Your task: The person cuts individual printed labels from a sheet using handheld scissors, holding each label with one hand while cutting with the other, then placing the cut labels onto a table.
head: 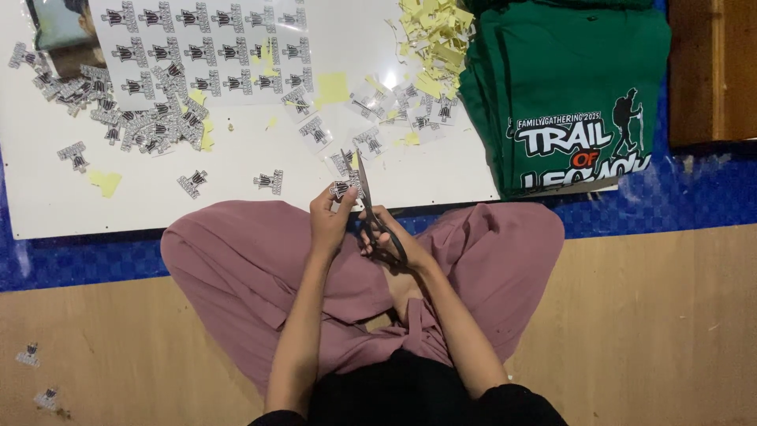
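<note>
While the left hand [330, 219] pinched a small printed sticker [342, 189] just above its grip, the right hand [388, 239] held closed-fisted the scissors [371, 207], blades parted mid-trim, so I'd guess turning the sticker came next.

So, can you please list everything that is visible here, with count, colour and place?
sticker sheet: one, white with black prints, top of board
cut stickers: many, black and white, heaped at left of board
paper scraps: many, yellow, top centre
board: one, white, on blue mat
mat: one, blue, on wooden floor
shirts: a stack, green, printed, right
scissors: one, dark, in right hand
sticker: one, in left hand
left hand: holds sticker
right hand: works scissors
</note>
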